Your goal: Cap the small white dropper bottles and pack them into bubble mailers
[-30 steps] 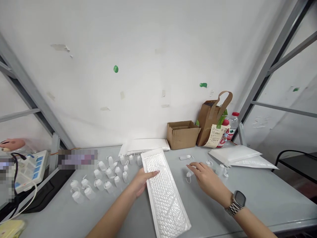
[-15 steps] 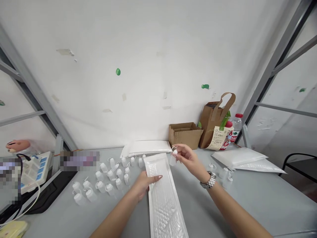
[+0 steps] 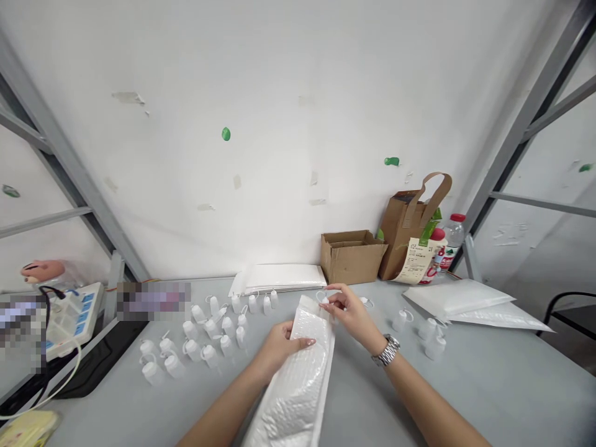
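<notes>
My left hand (image 3: 286, 351) is closed on the upper part of a white bubble mailer (image 3: 298, 385), with the thumb on its front. The mailer slants from the bottom edge up toward the middle, its top end near my right hand. My right hand (image 3: 345, 311), with a metal watch on the wrist, pinches a small white plastic bottle (image 3: 325, 300) by its top at the mailer's open end. Only the looped cap part shows; the bottle's body is hidden by the mailer and fingers. Several similar bottles (image 3: 192, 349) stand in rows on the left.
A few more bottles (image 3: 435, 347) stand at right on the grey table (image 3: 372, 403). Flat mailers (image 3: 286, 277) lie against the wall, and others (image 3: 460, 298) at right. Behind are a cardboard box (image 3: 354, 261), a paper bag (image 3: 395, 233) and a drink bottle (image 3: 454, 236). A power strip (image 3: 81, 316) is at far left.
My right hand has brought the bottle down to the mailer's end, so its body no longer shows. My left hand has tilted the mailer, its top moving right and its lower end left.
</notes>
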Motion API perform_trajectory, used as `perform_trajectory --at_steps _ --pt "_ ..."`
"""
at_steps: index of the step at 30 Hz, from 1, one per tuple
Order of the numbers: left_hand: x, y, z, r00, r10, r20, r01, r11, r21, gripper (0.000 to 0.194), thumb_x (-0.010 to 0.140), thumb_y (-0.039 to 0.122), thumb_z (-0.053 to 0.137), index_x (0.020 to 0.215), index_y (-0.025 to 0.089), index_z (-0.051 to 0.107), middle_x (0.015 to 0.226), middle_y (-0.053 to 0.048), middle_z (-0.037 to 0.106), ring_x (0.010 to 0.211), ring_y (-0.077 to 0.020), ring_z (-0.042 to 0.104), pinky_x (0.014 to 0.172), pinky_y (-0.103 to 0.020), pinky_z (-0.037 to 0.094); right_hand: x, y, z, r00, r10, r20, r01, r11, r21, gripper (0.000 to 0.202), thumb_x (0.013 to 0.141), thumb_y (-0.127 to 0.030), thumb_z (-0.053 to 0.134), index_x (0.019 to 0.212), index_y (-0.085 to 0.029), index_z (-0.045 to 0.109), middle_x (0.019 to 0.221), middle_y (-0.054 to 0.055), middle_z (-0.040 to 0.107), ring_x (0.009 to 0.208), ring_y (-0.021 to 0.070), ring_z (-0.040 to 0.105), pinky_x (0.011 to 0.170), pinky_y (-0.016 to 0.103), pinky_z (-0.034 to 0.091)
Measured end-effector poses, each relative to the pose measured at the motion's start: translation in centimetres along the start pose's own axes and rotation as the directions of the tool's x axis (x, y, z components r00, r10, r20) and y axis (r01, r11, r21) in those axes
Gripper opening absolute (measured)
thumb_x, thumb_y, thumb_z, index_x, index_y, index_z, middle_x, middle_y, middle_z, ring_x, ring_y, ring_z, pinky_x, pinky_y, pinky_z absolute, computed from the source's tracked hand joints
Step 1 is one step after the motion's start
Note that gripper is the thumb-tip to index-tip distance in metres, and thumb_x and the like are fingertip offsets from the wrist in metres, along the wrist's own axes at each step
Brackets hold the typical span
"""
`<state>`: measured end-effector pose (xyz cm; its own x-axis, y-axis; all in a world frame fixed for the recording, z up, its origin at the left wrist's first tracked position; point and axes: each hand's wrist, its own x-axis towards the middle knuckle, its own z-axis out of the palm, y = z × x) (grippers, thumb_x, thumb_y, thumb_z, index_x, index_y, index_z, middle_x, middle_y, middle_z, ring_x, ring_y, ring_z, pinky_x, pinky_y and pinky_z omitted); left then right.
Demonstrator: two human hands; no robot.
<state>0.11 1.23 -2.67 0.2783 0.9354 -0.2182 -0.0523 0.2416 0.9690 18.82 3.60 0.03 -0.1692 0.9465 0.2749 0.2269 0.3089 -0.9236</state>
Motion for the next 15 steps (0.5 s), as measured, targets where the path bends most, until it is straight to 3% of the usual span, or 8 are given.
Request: perform_trajectory --at_steps 4,8,11,15 --pt "0.2 0.1 0.0 0.998 0.023 -0.059 -0.027 0.997 -0.071 0.039 0.047 0.037 0.081 0.075 0.013 0.068 0.072 -0.005 0.070 0.066 -0.0196 0.061 0.064 -0.028 0.043 0.1 0.3 0.3 0.994 0.082 0.077 -0.088 0.992 0.085 0.040 0.071 -0.048 0.062 0.094 -0.019 0.046 0.060 -0.004 0.056 0.054 0.0128 0.049 0.054 0.026 0.038" --pt "0.1 0.0 0.3 0.996 0.027 -0.087 -0.039 0.990 -0.137 0.040 0.052 0.046 0.076 0.071 0.013 0.066 0.062 -0.002 0.065 0.056 -0.0147 0.055 0.057 -0.024 0.039 0.2 0.8 0.3 0.991 0.116 0.060 -0.120 0.991 0.060 0.038 0.070 -0.047 0.063 0.090 -0.018 0.048 0.061 -0.003 0.057 0.057 0.0138 0.051 0.057 0.028 0.040" --pt "-0.1 0.0 0.4 0.986 0.005 -0.169 -0.034 0.986 -0.165 0.044 0.056 0.056 0.069 0.062 0.013 0.061 0.051 0.002 0.057 0.049 -0.0119 0.049 0.051 -0.023 0.034 0.2 1.0 0.3 0.990 0.108 0.086 -0.107 0.994 -0.016 0.032 0.073 -0.048 0.059 0.078 -0.017 0.055 0.064 -0.001 0.057 0.061 0.0148 0.052 0.059 0.028 0.040" --pt "-0.3 0.1 0.3 0.982 0.005 -0.189 -0.041 0.981 -0.187 0.045 0.057 0.058 0.068 0.065 0.014 0.061 0.055 0.001 0.059 0.055 -0.0144 0.052 0.056 -0.024 0.037 0.2 1.1 0.6 0.983 0.047 0.177 -0.016 0.984 -0.175 0.041 0.080 -0.048 0.051 0.055 -0.017 0.054 0.063 0.000 0.054 0.063 0.0147 0.051 0.061 0.027 0.040"
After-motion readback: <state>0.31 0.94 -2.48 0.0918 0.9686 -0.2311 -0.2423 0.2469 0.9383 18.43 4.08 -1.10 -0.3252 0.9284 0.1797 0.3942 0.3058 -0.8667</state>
